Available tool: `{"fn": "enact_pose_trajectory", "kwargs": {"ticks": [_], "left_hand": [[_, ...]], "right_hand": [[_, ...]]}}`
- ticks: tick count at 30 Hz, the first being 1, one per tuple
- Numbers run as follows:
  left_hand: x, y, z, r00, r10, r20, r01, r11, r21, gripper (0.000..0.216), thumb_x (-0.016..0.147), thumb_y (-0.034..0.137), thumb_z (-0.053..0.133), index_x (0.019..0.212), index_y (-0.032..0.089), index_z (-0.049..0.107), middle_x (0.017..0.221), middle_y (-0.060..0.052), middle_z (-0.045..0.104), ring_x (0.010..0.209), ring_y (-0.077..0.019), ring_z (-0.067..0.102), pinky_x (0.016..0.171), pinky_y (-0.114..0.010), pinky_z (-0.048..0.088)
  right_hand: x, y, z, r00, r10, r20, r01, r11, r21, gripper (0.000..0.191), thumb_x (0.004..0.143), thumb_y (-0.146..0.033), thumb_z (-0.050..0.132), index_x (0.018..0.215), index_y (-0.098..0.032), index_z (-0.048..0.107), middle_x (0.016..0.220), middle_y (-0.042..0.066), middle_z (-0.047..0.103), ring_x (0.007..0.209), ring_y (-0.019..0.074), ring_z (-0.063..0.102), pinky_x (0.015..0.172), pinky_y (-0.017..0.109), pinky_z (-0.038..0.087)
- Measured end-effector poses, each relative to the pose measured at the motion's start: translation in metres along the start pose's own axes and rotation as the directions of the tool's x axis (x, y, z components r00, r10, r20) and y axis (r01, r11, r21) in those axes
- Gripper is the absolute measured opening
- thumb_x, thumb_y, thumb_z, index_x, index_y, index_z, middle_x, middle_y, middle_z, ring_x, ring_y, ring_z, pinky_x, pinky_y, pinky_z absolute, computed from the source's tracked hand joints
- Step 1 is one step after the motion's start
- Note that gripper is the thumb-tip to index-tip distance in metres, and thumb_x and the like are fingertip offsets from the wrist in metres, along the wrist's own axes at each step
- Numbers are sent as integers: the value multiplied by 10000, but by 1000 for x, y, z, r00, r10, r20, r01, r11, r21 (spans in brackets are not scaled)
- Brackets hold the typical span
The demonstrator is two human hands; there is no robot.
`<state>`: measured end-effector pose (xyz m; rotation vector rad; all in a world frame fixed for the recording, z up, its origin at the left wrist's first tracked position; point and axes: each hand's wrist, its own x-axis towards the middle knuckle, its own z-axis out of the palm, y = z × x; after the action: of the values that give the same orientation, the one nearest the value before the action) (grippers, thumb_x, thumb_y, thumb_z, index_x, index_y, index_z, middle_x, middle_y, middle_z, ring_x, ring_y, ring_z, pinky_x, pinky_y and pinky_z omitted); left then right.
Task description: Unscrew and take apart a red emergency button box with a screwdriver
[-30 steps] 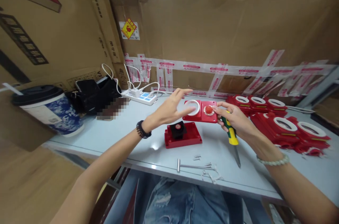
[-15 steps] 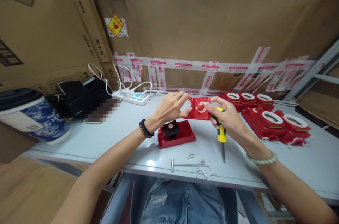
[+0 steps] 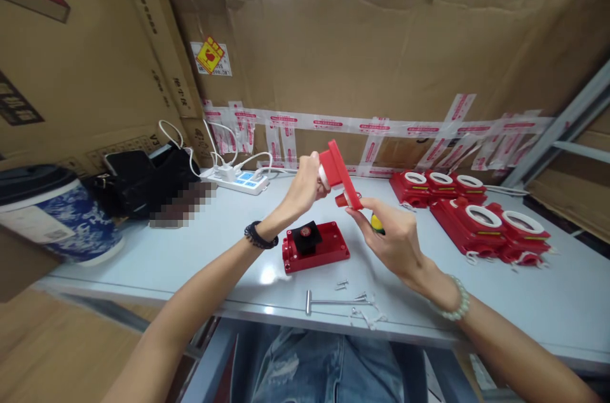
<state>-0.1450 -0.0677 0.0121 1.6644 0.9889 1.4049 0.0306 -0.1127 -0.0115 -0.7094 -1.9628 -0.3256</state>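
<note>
Bench: pale grey table [image 3: 548,301], cardboard wall at the far side
Done pile: red housings with white rings [image 3: 469,215] stacked far right
Base: open red plastic base with black part [image 3: 314,245] lies mid-table, uncovered
Cover: red plastic cover plate [image 3: 339,173] tilted on edge above the base, not yet fitted
Left hand [image 3: 305,185]: clamped on the cover's left end
Right hand [image 3: 391,238]: steadies the lower edge, fingers wrapped round a yellow-green screwdriver [image 3: 376,223]
Screws: small loose metal screws [image 3: 341,285] wait near the front edge

Bare table surface [image 3: 200,250] is lying open at near left. A red rectangular plastic base [image 3: 315,245] is occupying centre; loose metal screws and T-shaped pin [image 3: 339,301] are cluttering the near edge. Stacked red plastic covers [image 3: 476,222] are blocking far right.
</note>
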Motion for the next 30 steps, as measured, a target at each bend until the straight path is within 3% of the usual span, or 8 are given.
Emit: {"fn": "enact_pose_trajectory", "kwargs": {"ticks": [2,4,8,13,16,19,23,30], "left_hand": [[1,1,-3,975,-144,170,163,981,-107,625,896,695,63,760,193,410,515,25,429,375,-94,374,414,-242,310],[-1,-1,-7,978,-157,140,171,981,-90,645,892,699,70,876,178,451,580,8,490,408,-102,442,428,-244,342],[-13,-6,-10,971,206,-121,-174,958,230,524,860,553,511,1222,216,338,1051,-76,550,827,-161,602,682,-303,490],[-21,-8,-10,897,441,19,-418,835,359,422,858,341,588,1218,226,401,1229,-106,482,1063,-194,537,892,-366,473],[-19,-8,-8,934,356,-39,-332,901,278,397,872,378,566,1191,209,402,1069,-72,555,926,-163,577,861,-349,473],[-13,-9,-7,993,82,-89,-79,996,35,374,911,530,421,1056,186,406,742,-4,577,633,-128,567,652,-285,468],[-10,-10,-9,978,-194,71,203,967,-153,557,896,679,177,914,175,414,550,2,549,444,-123,516,501,-259,377],[-19,-11,-10,992,108,-57,-105,993,52,540,784,493,620,1143,215,326,1110,-79,518,857,-145,618,787,-307,474]], "right_hand": [[-2,6,1,1000,-19,-14,19,999,-33,85,870,-179,572,945,-213,593,808,15,737,564,108,626,538,231,457],[-2,10,1,999,37,-16,-37,999,-9,66,861,-207,597,926,-210,588,761,0,723,493,91,569,493,230,419],[1,9,0,972,231,40,-235,958,165,91,852,-259,615,928,-220,583,843,12,732,578,112,620,547,240,445],[3,7,-2,931,348,108,-363,858,363,128,837,-276,632,931,-224,561,941,41,737,827,174,689,714,282,505],[1,8,-2,951,298,85,-310,908,281,104,846,-272,620,924,-228,568,913,28,737,679,133,659,613,252,484],[0,8,-1,987,153,42,-157,981,114,68,863,-252,597,929,-234,592,833,2,732,485,81,541,479,235,396],[-1,9,1,996,84,23,-85,995,44,48,873,-240,581,917,-222,590,774,-1,719,480,80,526,470,235,373],[-2,14,4,971,233,61,-239,964,118,91,861,-290,599,913,-216,588,782,-4,707,474,78,501,496,223,409]]}}
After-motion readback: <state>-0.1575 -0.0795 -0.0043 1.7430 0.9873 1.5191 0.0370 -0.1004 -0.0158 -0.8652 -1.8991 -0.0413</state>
